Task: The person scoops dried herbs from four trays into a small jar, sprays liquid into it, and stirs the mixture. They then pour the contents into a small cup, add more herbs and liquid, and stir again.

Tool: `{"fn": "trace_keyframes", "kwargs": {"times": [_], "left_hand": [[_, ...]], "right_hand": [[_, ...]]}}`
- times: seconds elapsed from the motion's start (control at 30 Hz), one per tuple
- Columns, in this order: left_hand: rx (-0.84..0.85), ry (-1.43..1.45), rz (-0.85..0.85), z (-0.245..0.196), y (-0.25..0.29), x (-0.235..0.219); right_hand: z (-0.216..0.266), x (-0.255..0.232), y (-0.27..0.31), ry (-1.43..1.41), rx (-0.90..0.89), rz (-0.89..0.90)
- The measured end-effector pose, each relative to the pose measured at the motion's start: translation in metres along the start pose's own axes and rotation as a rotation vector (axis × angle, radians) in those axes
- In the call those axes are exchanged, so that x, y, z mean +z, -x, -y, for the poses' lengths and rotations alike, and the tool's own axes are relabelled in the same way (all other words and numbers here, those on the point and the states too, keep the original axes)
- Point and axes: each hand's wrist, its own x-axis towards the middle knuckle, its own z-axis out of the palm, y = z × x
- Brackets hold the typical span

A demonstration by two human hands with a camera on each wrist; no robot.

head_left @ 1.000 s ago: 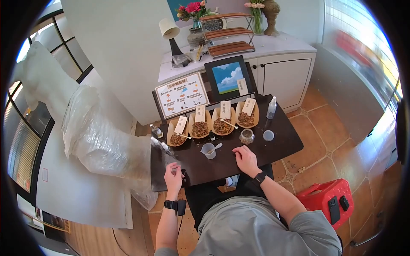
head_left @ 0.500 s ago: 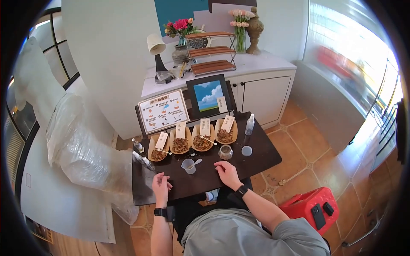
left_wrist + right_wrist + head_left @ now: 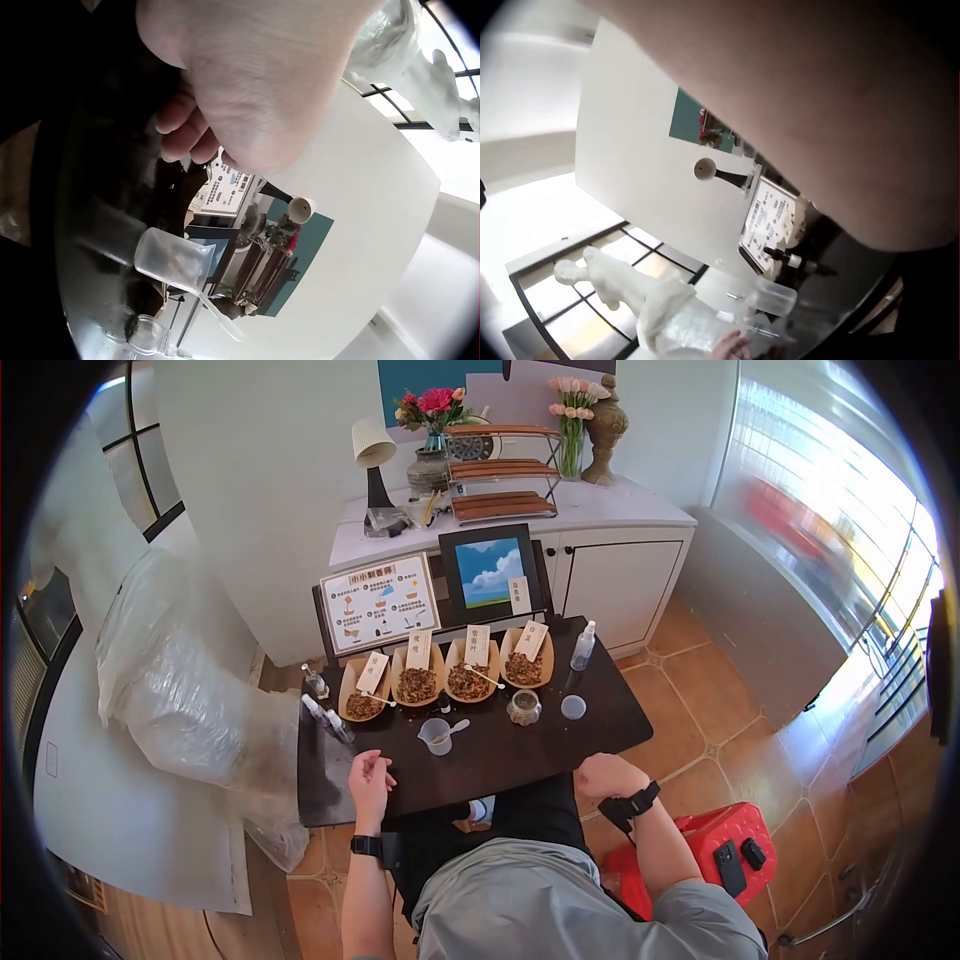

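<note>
My left hand [image 3: 370, 778] rests at the front left of the dark table [image 3: 500, 765], fingers loosely bent with nothing in them. Straight ahead lies a clear plastic measuring cup [image 3: 435, 738] with a white spoon [image 3: 459, 726] leaning out; the left wrist view also has this cup [image 3: 169, 259]. Over the table's front right edge is my right hand [image 3: 606, 774], back of the hand up, its fingers mostly hidden. No thing shows in it. A glass jar [image 3: 523, 708] holding brown bits and a round clear lid [image 3: 573, 707] are the nearest items to it.
Several boat-shaped paper trays [image 3: 358, 707] of dried bits with label cards line the back. A small dark bottle [image 3: 444, 702] stands before them. Spray bottles [image 3: 583, 646] are at right and left [image 3: 340, 726]. Behind stand an instruction board [image 3: 380, 600] and framed picture [image 3: 490, 575].
My right hand has drawn back and right, from the tabletop near the jar to the table's front edge, its wrist now bent. The left hand stays about where it was. The head view has shifted.
</note>
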Motion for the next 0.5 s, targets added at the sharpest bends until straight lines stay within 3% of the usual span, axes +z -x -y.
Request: {"fn": "trace_keyframes", "kwargs": {"times": [0.07,0.13,0.17,0.23,0.27,0.33,0.5], "left_hand": [[0.003,0.004,0.007,0.001,0.0,0.0],[-0.003,-0.004,0.002,-0.001,0.0,0.0],[0.001,-0.009,0.007,-0.001,0.0,0.0],[0.002,0.002,0.005,-0.001,0.0,0.0],[0.007,-0.004,0.009,-0.002,0.0,0.0],[-0.009,-0.018,-0.001,-0.004,0.001,0.001],[-0.007,-0.02,0.001,-0.005,0.001,0.002]], "right_hand": [[-0.001,-0.006,-0.002,-0.084,0.038,-0.085],[-0.003,-0.009,-0.012,-0.245,-0.043,-0.399],[-0.003,-0.011,-0.019,-0.25,-0.042,-0.405],[-0.002,-0.015,-0.034,-0.298,0.078,-0.626],[-0.006,-0.013,-0.043,-0.304,0.078,-0.632],[-0.014,-0.006,-0.063,-0.215,0.094,-0.961],[-0.028,0.011,-0.094,-0.1,0.215,-1.131]]}}
